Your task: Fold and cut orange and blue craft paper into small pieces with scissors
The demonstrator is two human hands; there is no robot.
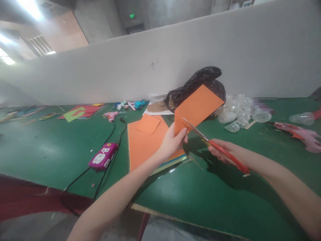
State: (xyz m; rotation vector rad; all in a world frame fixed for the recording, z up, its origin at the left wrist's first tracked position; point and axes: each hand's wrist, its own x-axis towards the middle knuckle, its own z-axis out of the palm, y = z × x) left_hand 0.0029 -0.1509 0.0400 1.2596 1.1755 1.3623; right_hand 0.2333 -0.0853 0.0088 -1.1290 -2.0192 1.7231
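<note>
My left hand [175, 138] pinches the lower left corner of an orange sheet of paper [198, 105], raised above the table. In my right hand [222, 150] are red-handled scissors [227, 154], their blades at the sheet's lower edge, close to my left thumb. Whether the blades have cut into the paper I cannot tell. Beneath my left hand lies a stack of coloured paper [140, 147] with orange on top and blue and green edges showing. A smaller orange piece [149, 124] rests on that stack.
A purple power strip [103, 156] with black cords lies left of the stack. Behind it is a pink glue gun [111, 116]; another glue gun [298, 132] lies far right. A black plastic bag [200, 80] and clear plastic cups [238, 110] stand against the white partition [112, 70].
</note>
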